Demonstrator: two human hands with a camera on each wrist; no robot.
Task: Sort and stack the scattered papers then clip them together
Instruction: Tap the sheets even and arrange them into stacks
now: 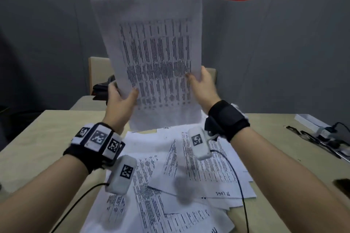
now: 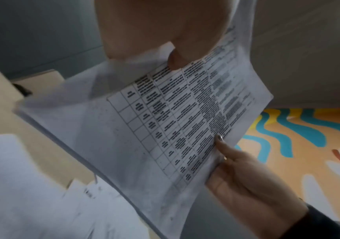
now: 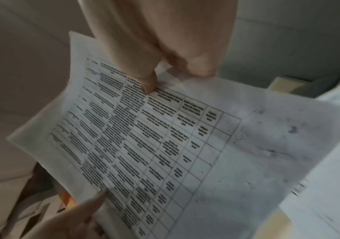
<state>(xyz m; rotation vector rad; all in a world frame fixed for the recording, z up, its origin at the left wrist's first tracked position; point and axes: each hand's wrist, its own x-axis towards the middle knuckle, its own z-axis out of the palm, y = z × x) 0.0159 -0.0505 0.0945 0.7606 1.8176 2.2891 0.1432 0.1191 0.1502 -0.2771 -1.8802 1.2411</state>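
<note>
Papers [image 1: 155, 58] pinched by both hands, table grid legible only from wrist views

beige table [image 1: 34, 149] carries scattered papers [image 1: 189, 166]; white box [image 1: 310, 121] and cables [image 1: 314, 138] at right

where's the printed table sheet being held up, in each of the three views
Head: the held sheet is upper centre, upright.
Left wrist: held sheet runs diagonally across the centre.
Right wrist: held sheet fills the centre.
Shared landmark: the scattered papers on the table, lower left in the left wrist view, right edge in the right wrist view.
</note>
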